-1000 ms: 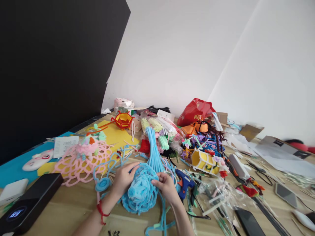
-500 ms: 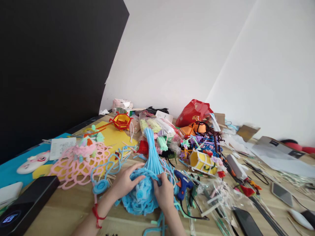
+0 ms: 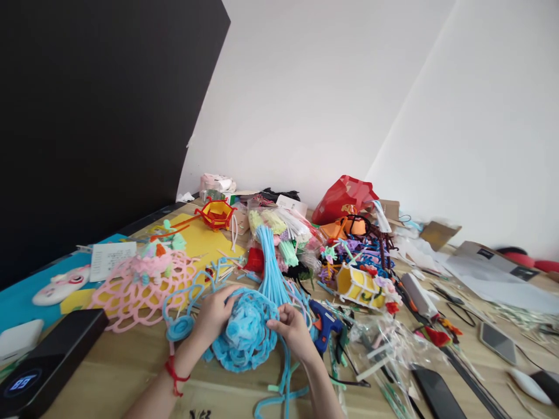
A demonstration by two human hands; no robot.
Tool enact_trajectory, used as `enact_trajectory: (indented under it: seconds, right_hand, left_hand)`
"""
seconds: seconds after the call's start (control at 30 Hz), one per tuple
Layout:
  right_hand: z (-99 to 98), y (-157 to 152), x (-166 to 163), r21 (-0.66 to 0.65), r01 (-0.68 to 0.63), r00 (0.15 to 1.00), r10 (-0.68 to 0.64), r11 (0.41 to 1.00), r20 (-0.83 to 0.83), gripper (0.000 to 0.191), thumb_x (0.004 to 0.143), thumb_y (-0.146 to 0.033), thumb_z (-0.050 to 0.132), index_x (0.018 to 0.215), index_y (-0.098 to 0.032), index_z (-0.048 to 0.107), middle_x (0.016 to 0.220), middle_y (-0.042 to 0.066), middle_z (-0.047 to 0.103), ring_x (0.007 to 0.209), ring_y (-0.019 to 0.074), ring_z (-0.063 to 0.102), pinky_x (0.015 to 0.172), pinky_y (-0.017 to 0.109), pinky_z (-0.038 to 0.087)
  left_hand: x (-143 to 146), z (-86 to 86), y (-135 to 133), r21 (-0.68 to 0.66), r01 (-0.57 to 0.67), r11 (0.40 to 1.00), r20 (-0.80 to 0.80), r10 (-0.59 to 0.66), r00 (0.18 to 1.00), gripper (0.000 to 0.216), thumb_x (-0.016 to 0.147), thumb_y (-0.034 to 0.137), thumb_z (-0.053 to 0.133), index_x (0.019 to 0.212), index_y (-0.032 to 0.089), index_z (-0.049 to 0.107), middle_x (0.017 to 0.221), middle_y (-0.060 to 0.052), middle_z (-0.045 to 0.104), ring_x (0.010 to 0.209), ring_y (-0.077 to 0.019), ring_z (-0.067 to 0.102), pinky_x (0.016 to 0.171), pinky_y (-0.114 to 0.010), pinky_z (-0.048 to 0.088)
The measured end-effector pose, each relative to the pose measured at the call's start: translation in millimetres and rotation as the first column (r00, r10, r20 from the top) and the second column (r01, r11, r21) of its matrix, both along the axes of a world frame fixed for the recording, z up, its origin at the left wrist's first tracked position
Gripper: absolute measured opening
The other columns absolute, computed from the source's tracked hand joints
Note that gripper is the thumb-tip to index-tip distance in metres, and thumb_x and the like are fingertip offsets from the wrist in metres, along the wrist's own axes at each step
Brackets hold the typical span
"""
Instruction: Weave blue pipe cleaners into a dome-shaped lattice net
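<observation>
A round, ruffled piece made of blue pipe cleaners (image 3: 247,329) is between my hands, close to the front of the table. My left hand (image 3: 216,314) grips its left edge, fingers hidden partly behind it. At its right edge, my right hand (image 3: 292,327) has thumb and fingertips pinched together on a strand of the rim. Just behind lies a bundle of straight blue pipe cleaners (image 3: 271,265). A loose blue strand (image 3: 286,378) trails down from the piece toward me. Left of my left wrist is a coiled blue disc (image 3: 180,327).
A blue glue gun (image 3: 325,326) lies right of my right hand. Pink netting (image 3: 140,285) and a black power bank (image 3: 52,355) are on the left. Clear plastic wrapping (image 3: 393,343), a dark phone (image 3: 439,393) and a yellow lantern-like frame (image 3: 360,285) are on the right.
The ruffled blue piece has turned and shifted slightly left, its centre now facing more to the left. My right hand has moved a little outward along its right rim.
</observation>
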State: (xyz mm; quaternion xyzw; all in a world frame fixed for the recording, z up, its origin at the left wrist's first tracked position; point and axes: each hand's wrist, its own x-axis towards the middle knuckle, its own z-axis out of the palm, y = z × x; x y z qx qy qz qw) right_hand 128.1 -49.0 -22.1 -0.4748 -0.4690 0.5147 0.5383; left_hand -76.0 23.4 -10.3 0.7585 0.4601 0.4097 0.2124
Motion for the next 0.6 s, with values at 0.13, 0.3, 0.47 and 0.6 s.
enact_trajectory:
  seconds: [0.13, 0.3, 0.47, 0.6]
  right_hand:
    - [-8.6, 2, 0, 0.123, 0.289, 0.883, -0.314, 0.949, 0.35, 0.031, 0.061, -0.036, 0.071, 0.063, -0.023, 0.043, 0.048, -0.008, 0.044, 0.046, 0.0113, 0.04, 0.048, 0.023, 0.03]
    - [-7.3, -2, 1, 0.318, 0.484, 0.593, -0.573, 0.815, 0.566, 0.014, 0.071, -0.032, 0.059, 0.066, -0.024, 0.049, 0.054, -0.002, 0.054, 0.052, 0.0173, 0.05, 0.053, 0.026, 0.033]
    - [-1.8, 0, 5, 0.175, 0.458, 0.761, -0.486, 0.872, 0.429, 0.027, 0.067, -0.044, 0.067, 0.067, -0.021, 0.053, 0.052, -0.004, 0.052, 0.049, 0.0144, 0.048, 0.048, 0.024, 0.034]
    - [4.4, -3, 7, 0.026, 0.134, 0.962, -0.136, 0.991, 0.238, 0.033, 0.065, -0.048, 0.07, 0.068, -0.017, 0.058, 0.059, -0.002, 0.059, 0.054, 0.0137, 0.052, 0.052, 0.024, 0.041]
  left_hand:
    - [4, 2.0, -5, 0.001, 0.056, 0.998, 0.02, -0.056, 0.998, 0.028, 0.08, 0.023, 0.046, 0.095, 0.026, 0.07, 0.097, 0.0, 0.074, 0.093, -0.0212, 0.067, 0.087, -0.032, 0.05]
    - [12, 0.3, -10, -0.021, 0.102, 0.995, 0.031, -0.102, 0.994, 0.023, 0.082, 0.027, 0.048, 0.093, 0.025, 0.069, 0.092, -0.001, 0.074, 0.088, -0.0212, 0.068, 0.079, -0.03, 0.052]
    - [11, -4.4, -7, -0.01, 0.027, 1.0, 0.035, -0.027, 0.999, 0.027, 0.084, 0.031, 0.045, 0.099, 0.025, 0.067, 0.098, -0.002, 0.073, 0.092, -0.0222, 0.067, 0.082, -0.032, 0.052]
    - [7, -6.0, -4, -0.001, -0.143, 0.99, 0.032, 0.143, 0.989, 0.031, 0.085, 0.032, 0.041, 0.101, 0.023, 0.065, 0.103, -0.005, 0.072, 0.095, -0.0247, 0.067, 0.082, -0.034, 0.051]
